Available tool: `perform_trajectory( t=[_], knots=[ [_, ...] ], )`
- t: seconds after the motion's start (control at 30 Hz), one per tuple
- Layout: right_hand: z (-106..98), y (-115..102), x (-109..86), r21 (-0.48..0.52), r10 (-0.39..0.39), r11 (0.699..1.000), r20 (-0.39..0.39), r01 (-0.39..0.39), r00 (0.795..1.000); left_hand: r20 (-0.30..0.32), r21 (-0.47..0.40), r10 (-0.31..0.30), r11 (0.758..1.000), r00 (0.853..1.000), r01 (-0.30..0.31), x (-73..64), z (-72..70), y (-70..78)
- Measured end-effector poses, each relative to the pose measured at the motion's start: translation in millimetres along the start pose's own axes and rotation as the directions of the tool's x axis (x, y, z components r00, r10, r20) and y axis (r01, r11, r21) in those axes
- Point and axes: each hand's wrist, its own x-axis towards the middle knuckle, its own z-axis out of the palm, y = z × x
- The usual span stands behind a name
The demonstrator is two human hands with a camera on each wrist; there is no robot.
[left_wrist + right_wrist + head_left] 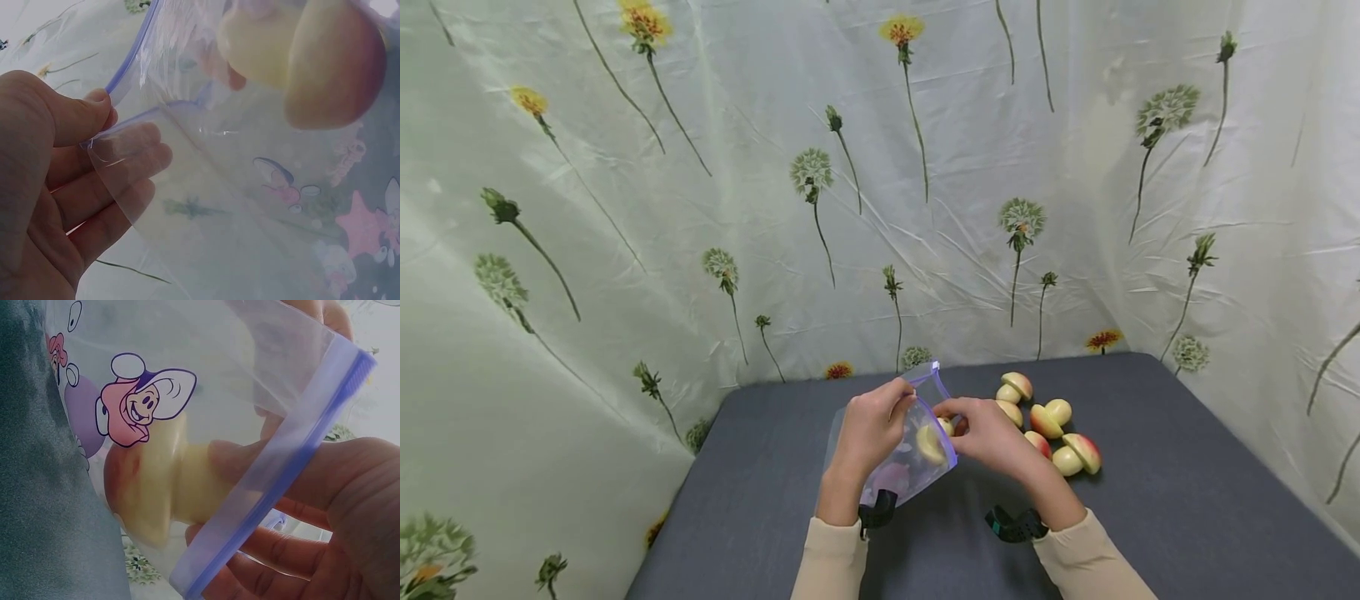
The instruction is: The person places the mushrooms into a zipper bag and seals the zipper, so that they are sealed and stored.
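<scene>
A clear zip bag point(917, 481) with a purple zip edge and cartoon prints hangs between my hands, its mouth parted. With thumb and forefinger my left hand point(871, 423) pinches the zip edge; in the left wrist view its other fingers lie behind the clear plastic. My right hand point(992, 435) reaches through the mouth and grips a mushroom point(156, 487) by its pale stem, thumb on one side and fingers on the other. That mushroom has a yellow cap blushed red and sits inside the bag, cap inward.
Several more red-and-yellow mushrooms point(1078, 455) lie in a group on the dark table point(775, 467), just beyond and right of my right hand. Behind the table hangs a pale curtain point(955, 275) with a dandelion print. Each wrist wears a black strap point(1017, 525).
</scene>
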Motion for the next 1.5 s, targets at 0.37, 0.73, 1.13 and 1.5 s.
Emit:
perform_trajectory(
  t=[0.37,0.73,1.13,1.5],
  knots=[
    [-1.6,-1.8,-1.1,0.003,0.001,1.000,0.001,-0.001,1.000,0.004,0.002,0.002,1.000,1.000,-0.002,-0.1,-1.1,1.2],
    [-6.9,-1.4,-1.9,0.005,0.006,1.000,-0.009,-0.006,1.000,0.000,0.003,0.006,1.000,1.000,-0.006,-0.9,-0.6,-1.0],
    [-13.2,1.6,-6.6,0.032,0.043,0.999,-0.023,-0.042,0.999,0.064,0.004,-0.028,1.000,0.998,0.028,-1.8,-1.6,1.3],
    [-28.3,3.2,-12.4,0.086,0.049,0.995,-0.068,-0.043,0.996,0.107,0.002,-0.041,0.999,0.993,0.041,-2.5,1.7,0.6]
  ],
)
